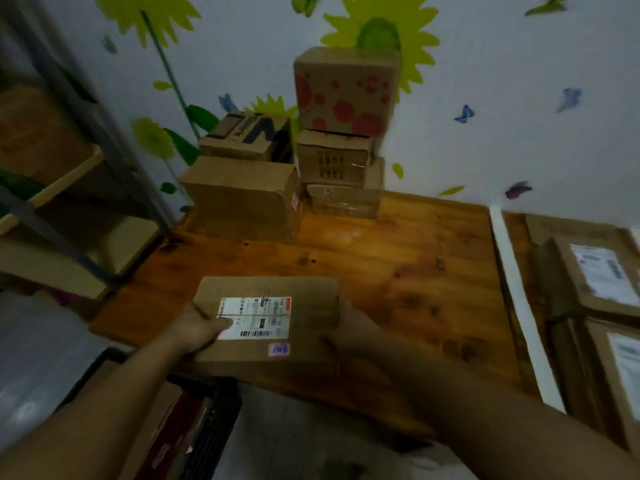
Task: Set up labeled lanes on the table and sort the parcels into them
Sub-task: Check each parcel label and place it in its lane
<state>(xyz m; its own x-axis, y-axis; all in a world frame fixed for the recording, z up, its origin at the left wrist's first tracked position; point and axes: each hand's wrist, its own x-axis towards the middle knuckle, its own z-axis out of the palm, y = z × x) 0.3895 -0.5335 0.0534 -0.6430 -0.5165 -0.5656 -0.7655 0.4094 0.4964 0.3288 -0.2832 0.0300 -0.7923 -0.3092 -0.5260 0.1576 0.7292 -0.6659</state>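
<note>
Parcel [266, 344], flat, label [254, 318] upward, is held over the near edge of the table [415, 265], likely so its address can be read before a lane is chosen; left hand [194, 329] grips its left side, thumb across the label; right hand [356, 327] clasps the right side; fingers beneath are hidden; print too blurred to read; rightward, a white strip [516, 292] bounds flat parcels [599, 275], cut off; stacked boxes [242, 199] stand against the wall [485, 98].

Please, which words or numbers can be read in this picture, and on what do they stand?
None can be read.
White label on the held parcel: print and barcode, too blurred to read.
Pink sticker: blue marks, unreadable.
Back box: black print, blurred.
Labels on right parcels: blurred.
</note>
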